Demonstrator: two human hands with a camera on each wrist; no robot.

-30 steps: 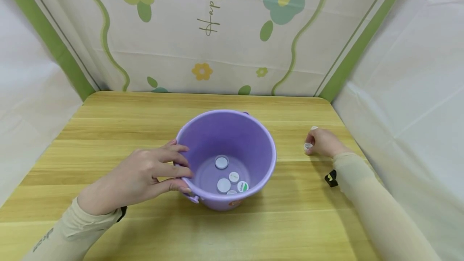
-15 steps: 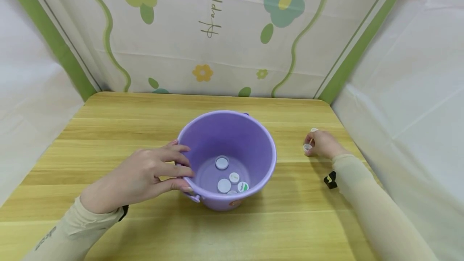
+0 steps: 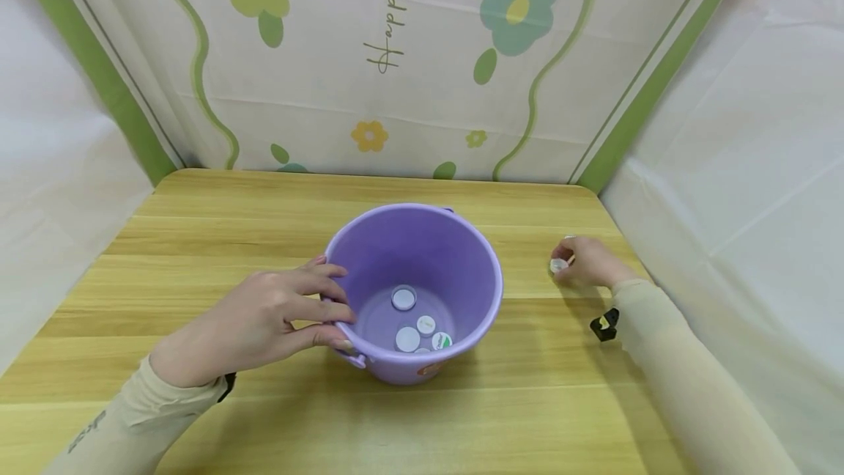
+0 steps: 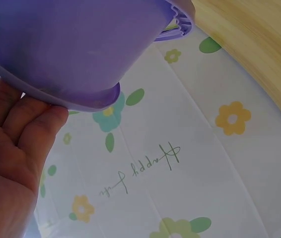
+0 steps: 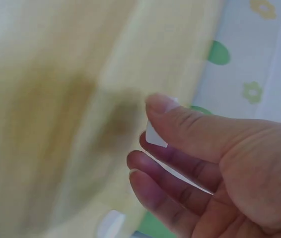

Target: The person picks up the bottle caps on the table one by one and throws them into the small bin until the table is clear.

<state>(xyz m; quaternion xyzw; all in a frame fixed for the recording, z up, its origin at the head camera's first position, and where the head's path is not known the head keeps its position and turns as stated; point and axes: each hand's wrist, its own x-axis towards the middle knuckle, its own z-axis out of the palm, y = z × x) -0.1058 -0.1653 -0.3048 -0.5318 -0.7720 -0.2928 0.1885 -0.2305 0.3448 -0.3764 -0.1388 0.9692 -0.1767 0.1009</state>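
Observation:
A purple bucket [image 3: 491, 306] stands upright on the wooden table. My left hand [image 3: 264, 317] grips its left rim, fingers over the edge and thumb near the handle's lug. The left wrist view shows fingertips [image 4: 56, 116] against that rim. Several white bottle caps [image 3: 407, 339] lie on the bucket's floor, one with a green mark. Off to the bucket's right, my right hand [image 3: 590, 261] pinches a white bottle cap [image 3: 557, 265] between thumb and finger. Another white cap [image 5: 110, 224] lies just beyond this hand, mostly hidden by it in the head view.
The wooden table [image 3: 217, 233] has a rounded back edge against a flower-patterned curtain [image 3: 435, 42]. A pale sheet hangs at each side, the right one [image 3: 738, 189] close to my right arm. A black wrist strap piece [image 3: 604, 325] sits at my right cuff.
The cap in my right hand has tilted and risen slightly. My left hand keeps its grip on the bucket. The head view has shifted a little.

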